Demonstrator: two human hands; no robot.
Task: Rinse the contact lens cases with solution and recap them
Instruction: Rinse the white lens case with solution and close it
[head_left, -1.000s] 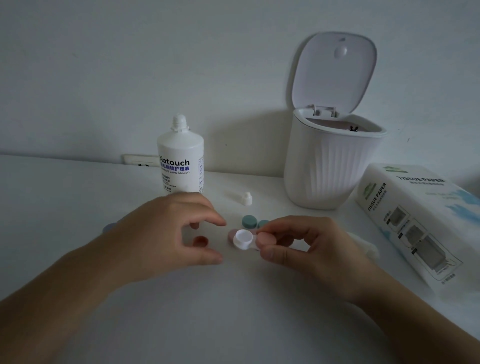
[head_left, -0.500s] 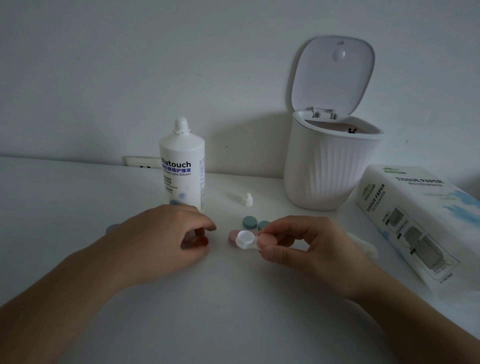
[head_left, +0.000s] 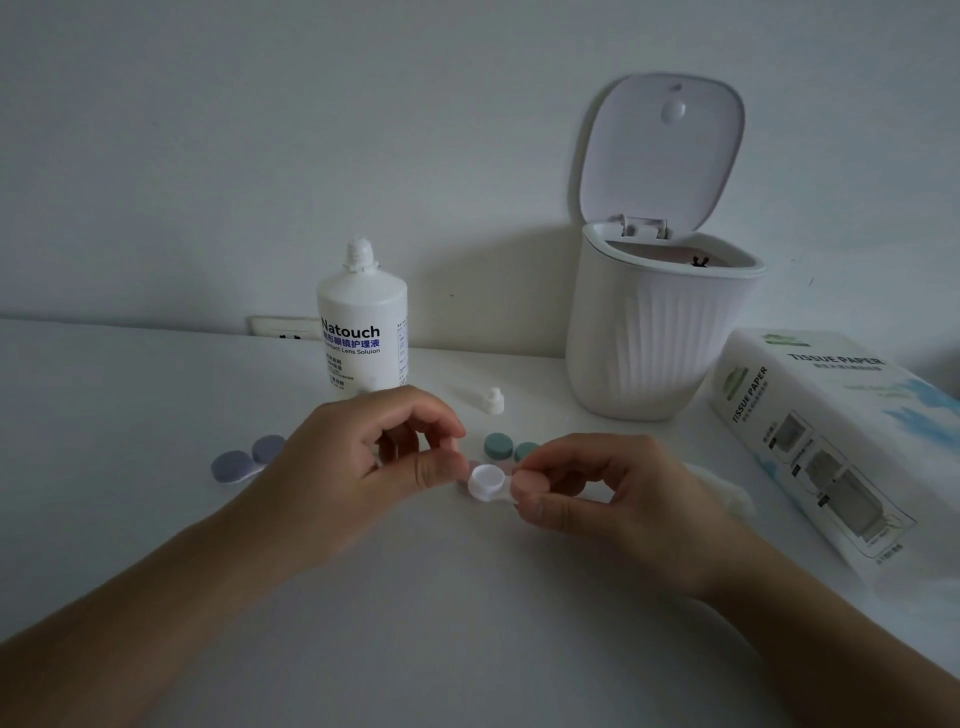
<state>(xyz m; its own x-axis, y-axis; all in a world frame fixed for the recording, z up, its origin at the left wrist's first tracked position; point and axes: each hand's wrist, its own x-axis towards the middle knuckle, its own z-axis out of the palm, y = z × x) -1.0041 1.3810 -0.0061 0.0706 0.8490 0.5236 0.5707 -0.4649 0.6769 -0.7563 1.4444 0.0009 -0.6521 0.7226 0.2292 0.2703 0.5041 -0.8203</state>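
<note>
White lens case (head_left: 487, 483) pinched by right hand (head_left: 602, 493) fingers, left hand (head_left: 358, 462) fingers curled, two green caps (head_left: 511, 449).

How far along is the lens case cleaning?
Partway. The purple case and green case sit capped. The right hand holds the white case, one well open; the left hand pinches something, probably its cap. The bottle is uncapped, its cap beside it.

white table (head_left: 156, 519), solution bottle (head_left: 362, 332), bin (head_left: 654, 343)
</note>
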